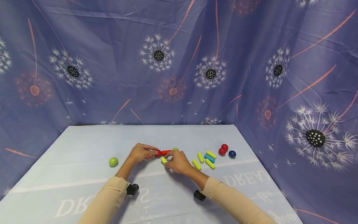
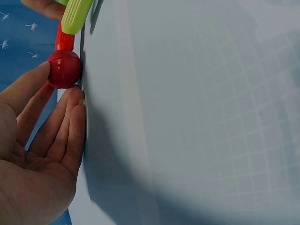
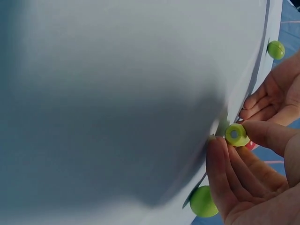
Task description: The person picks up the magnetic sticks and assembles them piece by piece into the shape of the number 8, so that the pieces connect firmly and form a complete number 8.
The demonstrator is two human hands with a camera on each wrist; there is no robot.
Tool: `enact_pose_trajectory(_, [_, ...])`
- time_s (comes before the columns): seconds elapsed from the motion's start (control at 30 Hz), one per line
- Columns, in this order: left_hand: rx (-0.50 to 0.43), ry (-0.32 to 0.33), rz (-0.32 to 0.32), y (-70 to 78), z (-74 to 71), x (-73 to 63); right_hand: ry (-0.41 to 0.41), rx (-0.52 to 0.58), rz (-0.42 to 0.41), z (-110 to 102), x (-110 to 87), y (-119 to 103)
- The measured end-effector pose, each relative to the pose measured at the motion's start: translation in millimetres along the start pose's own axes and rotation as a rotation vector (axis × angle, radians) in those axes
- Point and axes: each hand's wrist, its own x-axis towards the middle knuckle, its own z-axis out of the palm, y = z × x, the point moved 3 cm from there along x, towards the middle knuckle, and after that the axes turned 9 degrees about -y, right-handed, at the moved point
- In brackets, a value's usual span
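Observation:
Near the middle of the table, my left hand point(image 1: 139, 153) pinches a red ball point(image 2: 64, 69) between thumb and fingers. A red rod point(image 2: 64, 41) meets this ball and points right, toward a green ball point(image 1: 175, 149) partly behind my right hand point(image 1: 179, 163); whether they join is hidden. Between thumb and fingertips the right hand holds a yellow-green ridged rod point(image 3: 236, 135), its end hole facing the right wrist camera. In the left wrist view that rod point(image 2: 77, 16) crosses in front of the red one. Whether it touches the red ball cannot be told.
To the right lie several loose yellow-green rods point(image 1: 196, 165) around a blue rod point(image 1: 209, 158). Beyond them sit two red balls point(image 1: 222, 151) and a dark blue ball point(image 1: 232, 154). A lone green ball point(image 1: 113, 161) rests left. Patterned curtains point(image 1: 117, 68) border the table.

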Motion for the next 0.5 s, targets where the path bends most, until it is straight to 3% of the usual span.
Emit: enact_pose_trajectory(0.5, [-0.046,-0.027,0.022,-0.8,-0.3,1.0,0.055,-0.067,-0.044,7.8,8.1,-9.4])
